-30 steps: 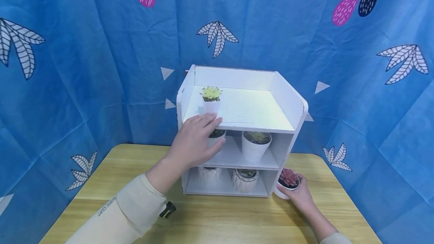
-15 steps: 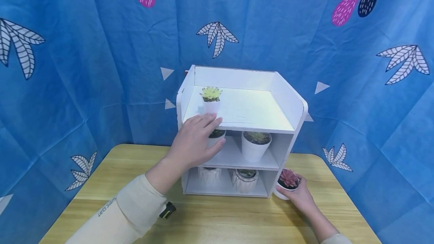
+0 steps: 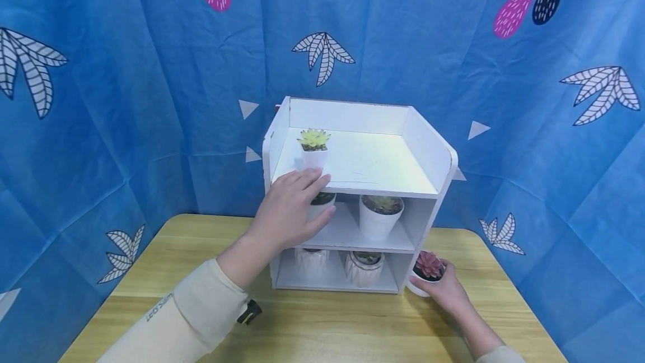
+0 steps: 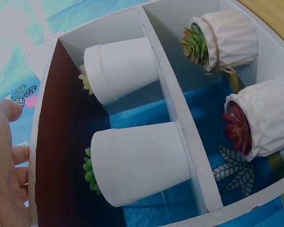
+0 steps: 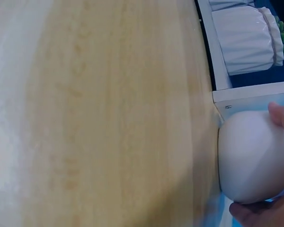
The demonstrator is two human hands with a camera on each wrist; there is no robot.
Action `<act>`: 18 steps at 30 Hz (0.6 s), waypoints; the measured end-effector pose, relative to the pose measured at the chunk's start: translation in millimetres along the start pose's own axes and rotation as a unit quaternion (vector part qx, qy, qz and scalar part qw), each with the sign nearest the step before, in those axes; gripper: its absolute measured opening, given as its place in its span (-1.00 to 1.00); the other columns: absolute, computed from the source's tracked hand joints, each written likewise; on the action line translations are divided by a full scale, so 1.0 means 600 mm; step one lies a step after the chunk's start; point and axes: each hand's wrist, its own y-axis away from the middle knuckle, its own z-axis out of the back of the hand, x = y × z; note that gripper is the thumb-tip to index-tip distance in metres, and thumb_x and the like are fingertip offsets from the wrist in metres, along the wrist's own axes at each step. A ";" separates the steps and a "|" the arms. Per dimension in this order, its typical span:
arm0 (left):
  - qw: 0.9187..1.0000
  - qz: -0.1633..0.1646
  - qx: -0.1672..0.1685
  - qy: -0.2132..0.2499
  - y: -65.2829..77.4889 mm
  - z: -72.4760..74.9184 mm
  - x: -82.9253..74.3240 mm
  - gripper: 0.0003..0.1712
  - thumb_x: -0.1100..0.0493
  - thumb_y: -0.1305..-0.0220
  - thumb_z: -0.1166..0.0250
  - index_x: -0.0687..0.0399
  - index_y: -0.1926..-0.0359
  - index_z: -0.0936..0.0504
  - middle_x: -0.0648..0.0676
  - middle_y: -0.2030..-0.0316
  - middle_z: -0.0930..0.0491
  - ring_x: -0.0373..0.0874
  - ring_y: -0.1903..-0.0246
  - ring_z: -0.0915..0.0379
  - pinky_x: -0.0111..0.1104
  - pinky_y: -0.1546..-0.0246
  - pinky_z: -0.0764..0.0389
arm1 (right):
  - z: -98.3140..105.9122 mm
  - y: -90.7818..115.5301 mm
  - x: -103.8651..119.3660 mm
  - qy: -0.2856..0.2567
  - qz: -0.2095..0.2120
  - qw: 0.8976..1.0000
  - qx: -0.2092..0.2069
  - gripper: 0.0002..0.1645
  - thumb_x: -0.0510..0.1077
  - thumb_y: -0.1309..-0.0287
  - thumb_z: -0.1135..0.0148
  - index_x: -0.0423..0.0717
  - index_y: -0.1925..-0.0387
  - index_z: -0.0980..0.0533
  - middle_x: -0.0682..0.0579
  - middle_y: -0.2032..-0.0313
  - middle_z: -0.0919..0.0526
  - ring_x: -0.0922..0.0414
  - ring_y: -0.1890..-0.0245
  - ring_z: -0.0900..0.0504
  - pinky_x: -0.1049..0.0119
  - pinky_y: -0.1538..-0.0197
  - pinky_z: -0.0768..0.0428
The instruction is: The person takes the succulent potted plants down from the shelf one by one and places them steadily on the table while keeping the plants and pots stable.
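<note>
My left hand point(image 3: 292, 206) reaches to the front edge of the white shelf unit's point(image 3: 433, 153) top board, its fingers fairly straight. Just behind its fingertips stands a small white pot with a yellow-green succulent point(image 3: 314, 147); whether they touch its base I cannot tell. In the left wrist view, this hand's fingers point(image 4: 21, 153) lie at the top board's edge. Low on the right, my right hand point(image 3: 448, 290) grips a round white pot with a reddish succulent point(image 3: 428, 266), thumb and fingers on opposite sides. That pot point(image 5: 255, 156) sits on the table beside the unit's right wall.
The middle shelf bears two smooth white pots, one point(image 3: 379, 220) at right and one point(image 3: 322, 206) partly behind my left hand. Two ribbed white pots point(image 3: 364, 270) point(image 4: 262, 118) stand on the bottom shelf. The wooden table point(image 3: 327, 329) reaches back to a blue patterned curtain point(image 3: 201, 99).
</note>
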 end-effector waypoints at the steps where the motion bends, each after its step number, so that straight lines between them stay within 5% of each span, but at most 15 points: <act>1: 1.000 0.000 0.000 0.000 0.000 0.000 0.000 -0.28 -0.28 -0.35 -0.16 -0.07 -0.41 -0.43 0.04 -0.37 -0.41 -0.03 -0.38 -0.26 -0.08 -0.42 -0.20 | 0.000 0.000 0.001 0.002 0.000 1.000 0.001 0.50 0.37 0.00 -0.43 -0.54 -0.43 0.21 -0.64 -0.33 -0.12 -0.51 -0.33 -0.19 -0.34 -0.33 -0.23; 18: 1.000 -0.005 -0.007 -0.005 0.000 -0.005 0.002 -0.28 -0.28 -0.33 -0.17 -0.06 -0.40 -0.44 0.05 -0.36 -0.42 -0.03 -0.37 -0.28 -0.07 -0.40 -0.23 | 0.018 -0.003 0.010 0.022 0.009 0.999 0.035 0.42 0.32 -0.03 -0.44 -0.60 -0.38 0.14 -0.66 -0.32 -0.13 -0.52 -0.32 -0.20 -0.35 -0.31 -0.25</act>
